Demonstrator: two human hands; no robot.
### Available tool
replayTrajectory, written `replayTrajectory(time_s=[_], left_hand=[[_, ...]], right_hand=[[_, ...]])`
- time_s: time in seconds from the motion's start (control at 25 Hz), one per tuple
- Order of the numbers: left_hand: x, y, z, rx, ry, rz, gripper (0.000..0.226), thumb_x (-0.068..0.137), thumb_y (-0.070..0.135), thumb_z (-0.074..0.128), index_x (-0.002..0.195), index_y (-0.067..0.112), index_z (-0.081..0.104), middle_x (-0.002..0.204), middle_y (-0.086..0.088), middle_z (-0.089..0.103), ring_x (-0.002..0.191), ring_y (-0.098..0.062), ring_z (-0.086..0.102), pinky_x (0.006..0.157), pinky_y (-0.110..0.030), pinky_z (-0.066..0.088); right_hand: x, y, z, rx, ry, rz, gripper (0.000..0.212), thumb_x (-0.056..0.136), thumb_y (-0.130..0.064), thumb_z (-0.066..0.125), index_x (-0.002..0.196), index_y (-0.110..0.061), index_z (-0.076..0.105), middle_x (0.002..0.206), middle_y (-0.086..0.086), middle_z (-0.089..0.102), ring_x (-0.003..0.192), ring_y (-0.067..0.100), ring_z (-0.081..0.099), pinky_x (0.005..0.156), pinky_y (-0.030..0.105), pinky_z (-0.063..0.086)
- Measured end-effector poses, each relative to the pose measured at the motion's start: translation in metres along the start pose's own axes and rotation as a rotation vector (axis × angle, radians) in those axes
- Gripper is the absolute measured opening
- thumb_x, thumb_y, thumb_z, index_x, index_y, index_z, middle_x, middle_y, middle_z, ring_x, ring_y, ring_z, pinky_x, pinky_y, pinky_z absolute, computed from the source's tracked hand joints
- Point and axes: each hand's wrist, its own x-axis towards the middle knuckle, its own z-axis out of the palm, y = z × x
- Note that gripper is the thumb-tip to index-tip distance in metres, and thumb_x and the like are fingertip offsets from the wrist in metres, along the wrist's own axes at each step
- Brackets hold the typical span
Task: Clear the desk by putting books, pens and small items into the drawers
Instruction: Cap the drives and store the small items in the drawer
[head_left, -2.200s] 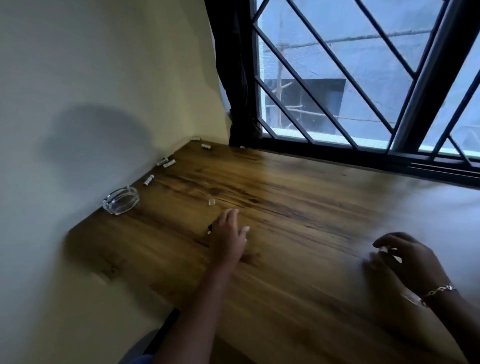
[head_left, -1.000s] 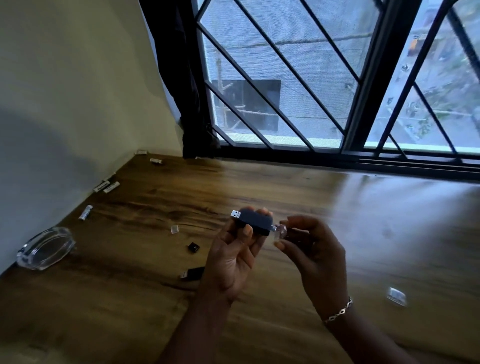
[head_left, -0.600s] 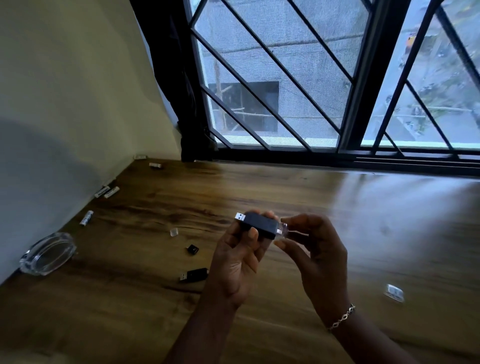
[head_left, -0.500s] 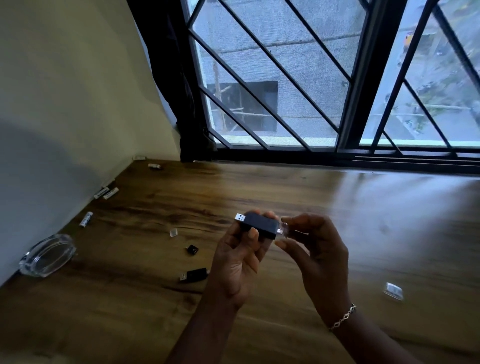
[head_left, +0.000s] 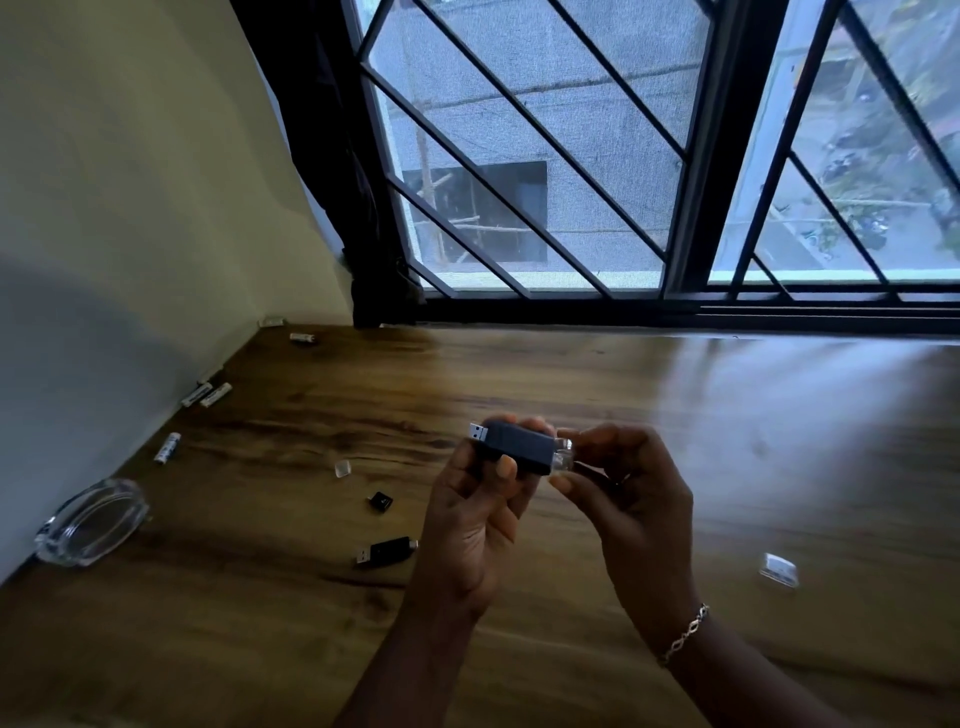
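Observation:
Above the wooden desk (head_left: 675, 415) my left hand (head_left: 475, 514) grips a dark USB stick (head_left: 514, 447), metal plug pointing left. My right hand (head_left: 631, 499) pinches a clear cap (head_left: 563, 457) against the stick's right end. On the desk to the left lie a second black USB stick (head_left: 385, 551), a small black adapter (head_left: 381, 501) and a small clear cap (head_left: 343, 467). Another clear cap (head_left: 777, 569) lies to the right of my hands.
A glass ashtray (head_left: 91, 519) sits at the desk's left edge by the wall. Several small batteries (head_left: 167, 447) lie along the wall, more of them (head_left: 208, 394) farther back. A barred window (head_left: 571, 156) runs behind the desk.
My left hand picked the USB stick off the desk and my right hand brought the clear cap to its end. In the last half second both hands barely moved.

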Motion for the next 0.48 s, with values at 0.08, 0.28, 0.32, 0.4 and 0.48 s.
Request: replayTrajectory(time_s=[0.08, 0.28, 0.32, 0.4, 0.48], left_hand=[[0.0007, -0.0007, 0.0007, 0.004, 0.000, 0.006, 0.046, 0.061, 0.025, 0.086, 0.103, 0.015, 0.070, 0.109, -0.010, 0.069, 0.108, -0.022, 0.063, 0.085, -0.029, 0.054], [0.0053, -0.0055, 0.0029, -0.045, 0.033, 0.019, 0.056, 0.061, 0.024, 0.085, 0.110, 0.008, 0.062, 0.112, -0.013, 0.067, 0.111, -0.024, 0.062, 0.084, -0.029, 0.054], [0.0060, -0.0067, 0.0037, -0.064, 0.040, 0.015, 0.058, 0.061, 0.023, 0.085, 0.110, 0.007, 0.061, 0.112, -0.013, 0.067, 0.111, -0.024, 0.062, 0.084, -0.029, 0.054], [0.0070, -0.0079, 0.0052, -0.071, 0.048, 0.015, 0.059, 0.060, 0.022, 0.086, 0.111, 0.006, 0.060, 0.112, -0.014, 0.067, 0.110, -0.024, 0.062, 0.083, -0.029, 0.054], [0.0078, -0.0085, 0.0065, -0.053, 0.041, 0.020, 0.057, 0.061, 0.022, 0.085, 0.110, 0.006, 0.061, 0.111, -0.014, 0.067, 0.110, -0.024, 0.062, 0.084, -0.028, 0.054]], right_hand=[[0.0002, 0.0024, -0.0007, -0.007, 0.001, 0.014, 0.029, 0.066, -0.002, 0.072, 0.089, -0.017, 0.062, 0.090, -0.010, 0.069, 0.087, 0.007, 0.068, 0.075, 0.017, 0.054], [0.0034, 0.0046, -0.0003, -0.042, -0.001, 0.017, 0.031, 0.069, -0.026, 0.073, 0.098, -0.018, 0.068, 0.099, 0.011, 0.069, 0.096, 0.018, 0.067, 0.081, 0.025, 0.054], [0.0041, 0.0045, -0.0005, -0.035, 0.003, 0.016, 0.031, 0.069, -0.026, 0.072, 0.098, -0.018, 0.068, 0.099, 0.012, 0.069, 0.096, 0.019, 0.067, 0.081, 0.025, 0.054], [0.0052, 0.0040, -0.0014, -0.019, 0.021, 0.025, 0.030, 0.068, -0.021, 0.071, 0.098, -0.018, 0.069, 0.098, 0.011, 0.069, 0.096, 0.019, 0.067, 0.080, 0.025, 0.054], [0.0059, 0.0041, -0.0022, -0.020, 0.035, 0.033, 0.028, 0.068, -0.021, 0.071, 0.096, -0.020, 0.069, 0.098, 0.012, 0.069, 0.095, 0.020, 0.067, 0.080, 0.027, 0.055]])
